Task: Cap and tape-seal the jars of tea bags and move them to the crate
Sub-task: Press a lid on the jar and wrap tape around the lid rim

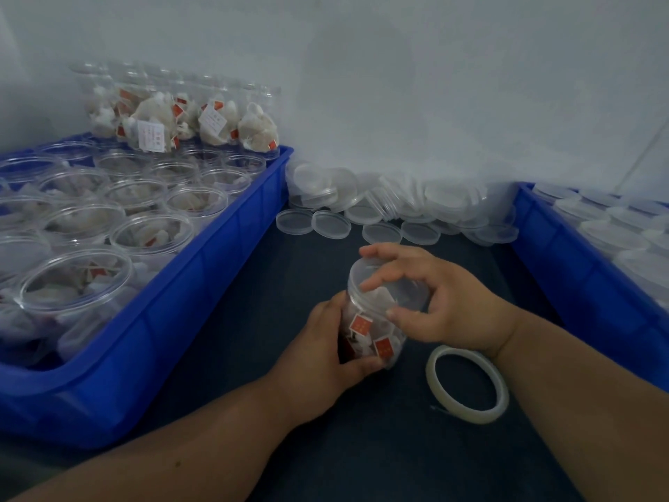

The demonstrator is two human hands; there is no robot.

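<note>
While the left hand (325, 342) wraps round the lower body of a small clear plastic jar (366, 329) packed with white tea bags and red-orange tags, the right hand (441, 302) arches over the jar's clear round plastic lid (373, 267), with fingertips and thumb curled onto its rim as if to twist it home. The jar is held tilted, just above the dark blue table covering (282, 411) in the middle of the work space.

From where I stand, the danger is a crooked start. With the jar leaning, the lid could catch the thread askew, or a string or tag could get nipped under the rim and leave a gap that the tape would only hide. Both surfaces look smooth and slick, so a firm twist might spin the jar in the lower grip.

Just beside the right wrist lies a thin translucent ring of sealing tape (467, 387), its loose end trailing on the covering. Further back sits a heap of shallow clear lids (416, 204). At the left, a glossy blue plastic crate (217, 280) holds open jars. The blue crate on the right (564, 269) holds capped ones (probably where this jar is bound).
</note>
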